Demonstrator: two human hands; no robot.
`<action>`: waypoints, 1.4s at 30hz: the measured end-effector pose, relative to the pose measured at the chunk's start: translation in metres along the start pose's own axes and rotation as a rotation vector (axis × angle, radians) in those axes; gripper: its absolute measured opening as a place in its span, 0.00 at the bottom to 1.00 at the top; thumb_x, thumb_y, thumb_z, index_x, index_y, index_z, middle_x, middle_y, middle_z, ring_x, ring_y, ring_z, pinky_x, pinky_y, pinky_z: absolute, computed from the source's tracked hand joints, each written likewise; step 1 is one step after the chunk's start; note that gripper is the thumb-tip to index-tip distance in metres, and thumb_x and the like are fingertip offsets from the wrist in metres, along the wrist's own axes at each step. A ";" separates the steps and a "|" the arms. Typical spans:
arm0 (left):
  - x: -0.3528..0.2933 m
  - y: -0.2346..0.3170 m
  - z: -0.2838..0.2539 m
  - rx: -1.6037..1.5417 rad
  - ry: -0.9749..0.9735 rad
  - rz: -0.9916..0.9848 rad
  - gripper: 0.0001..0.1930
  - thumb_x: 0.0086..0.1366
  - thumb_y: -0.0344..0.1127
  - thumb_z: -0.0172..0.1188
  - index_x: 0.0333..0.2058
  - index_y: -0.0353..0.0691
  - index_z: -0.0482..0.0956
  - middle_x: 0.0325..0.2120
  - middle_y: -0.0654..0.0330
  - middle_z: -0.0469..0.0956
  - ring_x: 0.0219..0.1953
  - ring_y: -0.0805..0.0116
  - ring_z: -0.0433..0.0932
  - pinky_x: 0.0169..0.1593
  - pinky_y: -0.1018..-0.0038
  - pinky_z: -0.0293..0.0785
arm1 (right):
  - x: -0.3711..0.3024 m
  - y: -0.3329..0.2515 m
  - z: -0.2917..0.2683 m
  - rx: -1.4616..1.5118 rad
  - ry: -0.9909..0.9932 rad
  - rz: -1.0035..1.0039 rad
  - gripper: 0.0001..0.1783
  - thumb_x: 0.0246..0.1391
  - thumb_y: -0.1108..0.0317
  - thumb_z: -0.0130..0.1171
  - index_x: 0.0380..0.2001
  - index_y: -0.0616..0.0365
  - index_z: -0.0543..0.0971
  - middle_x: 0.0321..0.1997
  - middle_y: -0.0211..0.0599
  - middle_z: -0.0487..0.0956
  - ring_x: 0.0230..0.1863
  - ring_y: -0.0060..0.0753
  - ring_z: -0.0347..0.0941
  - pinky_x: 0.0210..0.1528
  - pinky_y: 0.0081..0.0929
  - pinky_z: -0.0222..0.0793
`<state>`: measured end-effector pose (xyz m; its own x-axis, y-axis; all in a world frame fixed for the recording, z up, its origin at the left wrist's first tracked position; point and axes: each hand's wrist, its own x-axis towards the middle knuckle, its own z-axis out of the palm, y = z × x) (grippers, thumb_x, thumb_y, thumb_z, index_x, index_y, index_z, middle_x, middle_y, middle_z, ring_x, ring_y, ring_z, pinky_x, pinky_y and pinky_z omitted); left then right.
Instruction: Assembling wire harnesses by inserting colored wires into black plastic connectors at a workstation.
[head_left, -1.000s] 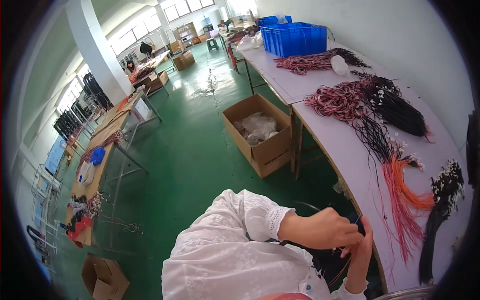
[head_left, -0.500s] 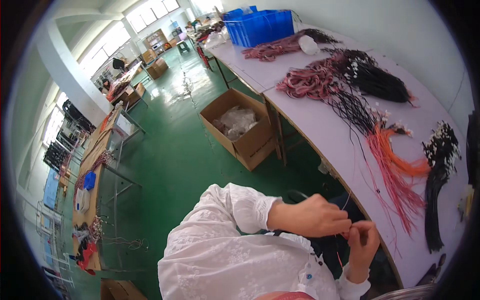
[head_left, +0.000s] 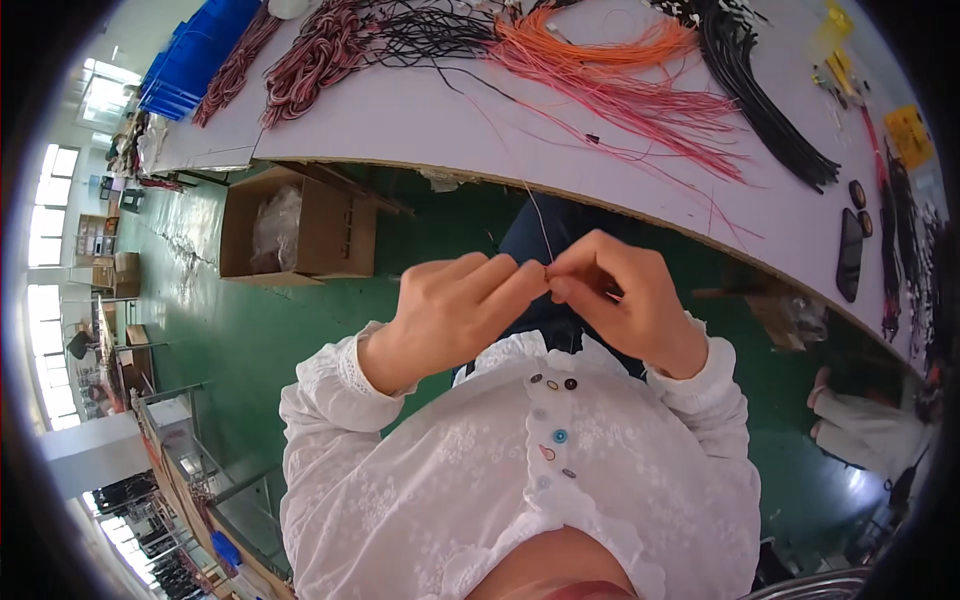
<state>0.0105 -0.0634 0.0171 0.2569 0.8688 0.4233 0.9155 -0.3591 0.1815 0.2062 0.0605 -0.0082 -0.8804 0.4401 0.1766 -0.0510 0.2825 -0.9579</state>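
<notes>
"Pale lilac table curves across the top of our view, above a green floor. Where is our work?"

"Just short of the table's near edge, over our dark trousers. One thin wire slants from that edge to our fingertips."

"How do we hold it?"

"Our right hand pinches it between thumb and forefinger. Our left hand is curled closed on it too, fingertips touching the right's; that thumb is hidden from us."

"Something red shows inside the right palm, doesn't it?"

"A speck, too small for us to identify."

"And what lies on the table before us?"

"From the left, we see a blue crate, twisted cords and tangled black wires. Next come orange wires above loose pink wires, then a bundle of black cables. Farther right, we have a dark phone near the edge."

"Below?"

"To our left, a cardboard box stands on the floor with clear plastic in it. Someone's light trouser legs show at our far right."
</notes>
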 end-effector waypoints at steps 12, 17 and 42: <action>-0.004 -0.027 0.009 -0.095 0.136 -0.150 0.09 0.57 0.31 0.68 0.35 0.42 0.78 0.18 0.66 0.69 0.17 0.71 0.71 0.18 0.75 0.64 | 0.000 0.012 -0.017 0.022 0.177 0.049 0.06 0.61 0.73 0.61 0.38 0.65 0.77 0.32 0.35 0.80 0.32 0.20 0.77 0.35 0.17 0.71; 0.008 -0.020 0.015 -0.037 0.069 -0.008 0.09 0.56 0.27 0.68 0.36 0.38 0.79 0.17 0.63 0.71 0.17 0.70 0.71 0.18 0.74 0.65 | 0.015 0.004 -0.008 -0.005 0.086 0.037 0.05 0.61 0.73 0.61 0.37 0.65 0.78 0.32 0.34 0.80 0.30 0.20 0.77 0.35 0.18 0.71; 0.014 -0.028 0.009 -0.188 0.091 -0.138 0.07 0.59 0.25 0.64 0.36 0.34 0.78 0.19 0.59 0.72 0.17 0.64 0.71 0.20 0.73 0.66 | 0.010 0.011 -0.023 0.011 0.234 -0.012 0.05 0.60 0.75 0.61 0.38 0.64 0.79 0.32 0.34 0.81 0.28 0.19 0.76 0.32 0.16 0.70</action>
<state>-0.0088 -0.0381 0.0101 0.0971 0.8829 0.4594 0.8641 -0.3038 0.4012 0.2075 0.0874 -0.0115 -0.7466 0.6227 0.2342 -0.0670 0.2799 -0.9577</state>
